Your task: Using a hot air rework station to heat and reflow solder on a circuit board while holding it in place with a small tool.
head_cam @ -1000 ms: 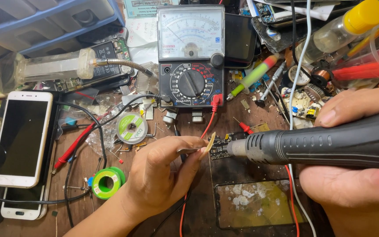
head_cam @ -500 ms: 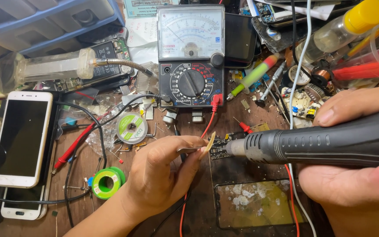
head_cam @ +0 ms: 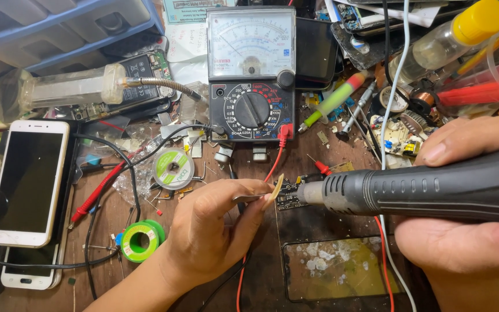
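Heating a small board (head_cam: 289, 195) at bench centre: right hand (head_cam: 463, 231) grips hot-air wand (head_cam: 423, 190) from 3 o'clock; left hand (head_cam: 215, 231) pinches tweezers (head_cam: 255, 197) beside it. Next likely calls for steady lifting.

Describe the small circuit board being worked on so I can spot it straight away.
Start at the analog multimeter at top centre and follow its red lead down. The small circuit board lies between the left hand and the grey hot-air tool: dark, with tiny components.

Dark phone screen (head_cam: 27, 179), white meter dial (head_cam: 250, 41)
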